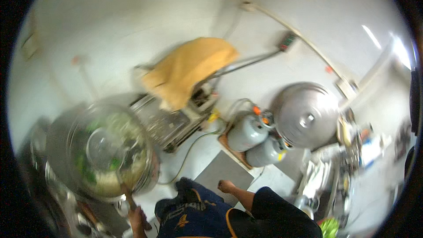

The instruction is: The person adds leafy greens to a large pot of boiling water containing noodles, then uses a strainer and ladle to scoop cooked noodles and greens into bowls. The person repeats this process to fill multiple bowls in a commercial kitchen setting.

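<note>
My left hand (138,218) grips the wooden handle of a utensil (127,193) at the near edge of a large metal pot (148,178). The utensil's far end reaches into the pot, among leafy greens (86,172) and pale contents in liquid. A round, see-through shape like a bowl or ladle (104,150) appears in the pot; blur hides what it is. My right hand (226,186) is curled in front of my apron (198,211), over the grey floor mat. Whether it holds anything small does not show.
Two grey gas cylinders (248,132) stand on a wooden base, with a hose across the floor. A large round metal lid (305,115) is behind them. A metal appliance (165,122) partly covered by yellow cloth (195,66) stands by the wall. Cluttered shelving (343,172) is at right.
</note>
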Tool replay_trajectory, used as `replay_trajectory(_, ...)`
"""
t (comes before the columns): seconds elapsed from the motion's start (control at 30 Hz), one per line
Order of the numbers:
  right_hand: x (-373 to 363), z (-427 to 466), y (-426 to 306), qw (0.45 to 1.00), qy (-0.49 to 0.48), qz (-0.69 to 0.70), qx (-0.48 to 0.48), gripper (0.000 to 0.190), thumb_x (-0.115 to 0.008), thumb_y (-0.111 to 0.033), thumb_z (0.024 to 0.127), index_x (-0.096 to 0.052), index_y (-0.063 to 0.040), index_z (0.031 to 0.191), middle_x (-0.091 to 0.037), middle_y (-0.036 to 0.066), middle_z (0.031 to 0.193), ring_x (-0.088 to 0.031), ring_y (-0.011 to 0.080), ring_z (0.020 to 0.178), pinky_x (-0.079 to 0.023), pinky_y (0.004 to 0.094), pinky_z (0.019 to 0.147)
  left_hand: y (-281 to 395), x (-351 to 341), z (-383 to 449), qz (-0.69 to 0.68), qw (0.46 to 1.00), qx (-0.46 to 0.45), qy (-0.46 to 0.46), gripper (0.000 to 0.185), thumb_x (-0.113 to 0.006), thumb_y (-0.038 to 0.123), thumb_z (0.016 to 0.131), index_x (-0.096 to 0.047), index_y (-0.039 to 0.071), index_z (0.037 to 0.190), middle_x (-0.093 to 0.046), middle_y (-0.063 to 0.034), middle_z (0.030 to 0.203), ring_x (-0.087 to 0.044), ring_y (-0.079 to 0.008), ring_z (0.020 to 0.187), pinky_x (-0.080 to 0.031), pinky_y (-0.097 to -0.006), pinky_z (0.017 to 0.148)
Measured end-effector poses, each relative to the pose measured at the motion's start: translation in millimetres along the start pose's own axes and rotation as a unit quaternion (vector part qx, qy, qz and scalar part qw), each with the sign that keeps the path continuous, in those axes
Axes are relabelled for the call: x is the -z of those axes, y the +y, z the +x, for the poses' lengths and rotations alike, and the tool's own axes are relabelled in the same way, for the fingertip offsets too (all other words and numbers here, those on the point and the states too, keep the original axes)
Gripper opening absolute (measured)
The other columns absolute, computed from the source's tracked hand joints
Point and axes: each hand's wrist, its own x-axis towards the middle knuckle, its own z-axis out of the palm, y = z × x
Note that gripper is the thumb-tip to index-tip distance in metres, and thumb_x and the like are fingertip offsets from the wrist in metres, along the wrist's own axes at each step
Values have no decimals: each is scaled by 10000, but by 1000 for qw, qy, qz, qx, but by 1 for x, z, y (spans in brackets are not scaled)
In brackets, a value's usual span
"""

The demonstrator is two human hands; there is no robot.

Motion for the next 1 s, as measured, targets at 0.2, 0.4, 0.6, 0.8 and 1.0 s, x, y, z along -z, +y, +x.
replay_trajectory(0.2,-15,8,6,979,-60,-165,105,342,-642,-255,947,-664,-74,1236,-711,107,1168,-690,282,977,-553,449,791,-11,18,27,-180,979,53,-84,306,-660,354,954,-572,61,939,-561,-45,720,-493,-191,548,-423,-389,520)
replay_trajectory(0.4,-32,9,10,984,-95,-127,84,288,-628,-274,957,-749,-32,1058,-744,127,1027,-702,271,918,-548,445,755,-24,47,52,-160,972,138,-101,300,-659,347,955,-576,71,872,-537,-39,706,-478,-188,561,-409,-386,527)
replay_trajectory(0.6,-40,-11,-3,995,-82,57,10,414,-502,-344,1026,-726,4,1014,-731,181,987,-684,369,927,-517,515,793,-25,42,45,104,972,-134,-163,321,-674,357,948,-538,100,814,-462,-18,662,-428,-174,565,-377,-380,527)
replay_trajectory(0.8,-50,0,0,995,-83,22,56,362,-506,-304,1025,-674,3,1118,-710,203,1063,-673,399,941,-523,527,834,-10,30,28,15,996,65,-62,282,-688,344,958,-563,118,847,-434,-9,660,-395,-162,578,-381,-400,535)
replay_trajectory(1.0,-36,-4,-10,995,-91,45,12,365,-531,-231,1001,-620,12,1259,-673,215,1228,-653,424,1063,-516,522,929,-8,25,24,23,998,64,-2,297,-689,386,964,-611,101,932,-438,-13,677,-399,-162,589,-393,-412,544)
